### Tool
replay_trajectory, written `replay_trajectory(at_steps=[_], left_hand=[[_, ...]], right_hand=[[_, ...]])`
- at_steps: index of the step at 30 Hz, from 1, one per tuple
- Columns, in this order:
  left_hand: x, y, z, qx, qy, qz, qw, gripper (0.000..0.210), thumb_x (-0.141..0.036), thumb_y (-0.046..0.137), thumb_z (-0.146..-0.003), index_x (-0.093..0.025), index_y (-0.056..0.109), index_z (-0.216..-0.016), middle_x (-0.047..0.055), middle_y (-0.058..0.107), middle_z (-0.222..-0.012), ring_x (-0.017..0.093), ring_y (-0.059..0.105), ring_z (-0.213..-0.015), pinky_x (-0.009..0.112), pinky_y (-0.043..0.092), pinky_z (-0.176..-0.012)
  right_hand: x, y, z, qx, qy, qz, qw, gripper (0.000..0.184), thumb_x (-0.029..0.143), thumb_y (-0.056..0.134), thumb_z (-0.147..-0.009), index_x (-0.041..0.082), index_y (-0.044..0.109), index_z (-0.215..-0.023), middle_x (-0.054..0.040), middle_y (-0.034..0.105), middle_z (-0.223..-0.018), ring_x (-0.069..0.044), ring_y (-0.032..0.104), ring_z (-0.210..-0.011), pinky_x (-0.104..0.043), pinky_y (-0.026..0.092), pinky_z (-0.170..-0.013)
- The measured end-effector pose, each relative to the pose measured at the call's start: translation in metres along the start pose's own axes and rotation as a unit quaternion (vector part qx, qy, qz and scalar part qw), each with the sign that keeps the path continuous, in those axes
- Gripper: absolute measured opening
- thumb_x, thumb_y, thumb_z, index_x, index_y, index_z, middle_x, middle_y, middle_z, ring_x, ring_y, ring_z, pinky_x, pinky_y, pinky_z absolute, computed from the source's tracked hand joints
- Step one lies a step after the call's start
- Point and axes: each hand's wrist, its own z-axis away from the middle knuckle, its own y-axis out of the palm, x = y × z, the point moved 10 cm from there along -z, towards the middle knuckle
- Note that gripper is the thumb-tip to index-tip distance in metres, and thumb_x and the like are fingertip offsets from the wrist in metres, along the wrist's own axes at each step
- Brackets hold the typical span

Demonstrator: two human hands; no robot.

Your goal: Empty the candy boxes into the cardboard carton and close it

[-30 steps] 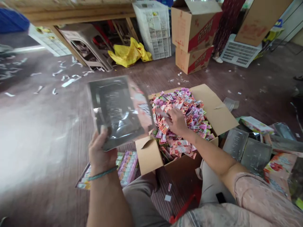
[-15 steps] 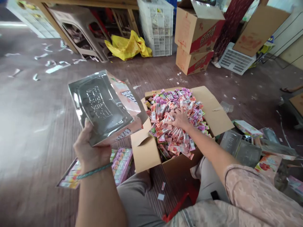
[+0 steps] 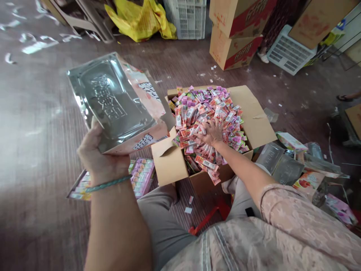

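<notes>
Wrapped round the lower left corner of a pink display box [image 3: 113,107] with a clear moulded plastic top, my left hand [image 3: 101,152] holds it tilted above the floor. My right hand [image 3: 211,131] lies with spread fingers on a heap of small pink, red and purple packets [image 3: 197,99]. What is under its palm is hidden. The heap fills an opened cardboard carton [image 3: 169,162] between my legs, its side flaps folded outward. Below my left hand, a flat box of packets [image 3: 143,175] rests on the floor.
Used clear plastic packaging [image 3: 287,167] and printed boxes lie at the right. Two stacked cartons [image 3: 237,49], a white crate [image 3: 190,19] and a yellow bag [image 3: 141,20] stand at the back. Paper scraps [image 3: 36,47] litter the floor. A person's foot [image 3: 263,56] shows beyond the cartons.
The view has tilted down, so background things sit higher. My left hand still holds the display box; my right hand stays on the heap, and some packets at its front edge have shifted.
</notes>
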Motion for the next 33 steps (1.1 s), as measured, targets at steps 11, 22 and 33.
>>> replay_trajectory(at_steps=[11,22,33], left_hand=[[-0.008,-0.001,-0.005,0.028,0.028,0.046,0.998,0.050,-0.046,0.078,-0.063,-0.020,0.060,-0.101,0.008,0.076,-0.125,0.033,0.060,-0.141,0.047,0.050,-0.123],[-0.003,-0.027,-0.014,-0.015,0.017,0.065,0.998,0.058,-0.045,0.075,-0.067,-0.012,0.072,-0.115,0.013,0.072,-0.142,0.035,0.057,-0.145,0.050,0.049,-0.125],[-0.014,-0.025,-0.005,-0.073,-0.006,0.121,0.990,0.025,-0.037,0.079,-0.065,-0.022,0.078,-0.085,0.008,0.080,-0.116,0.032,0.065,-0.134,0.048,0.048,-0.125]], right_hand=[[0.002,-0.069,0.001,0.076,-0.075,-0.003,0.994,0.094,0.090,0.055,-0.094,0.036,0.043,-0.170,-0.0070,0.029,-0.180,-0.056,-0.002,-0.166,-0.088,-0.004,-0.125],[0.062,0.005,0.183,0.223,-0.462,0.035,0.858,0.047,0.013,0.060,-0.101,0.029,0.070,-0.144,-0.0125,0.050,-0.169,-0.038,0.035,-0.162,-0.064,0.038,-0.122],[0.046,0.000,0.060,-0.020,-0.087,-0.189,0.978,0.024,0.029,0.070,-0.104,0.019,0.064,-0.124,-0.0117,0.071,-0.117,-0.026,0.069,-0.105,-0.037,0.058,-0.093]])
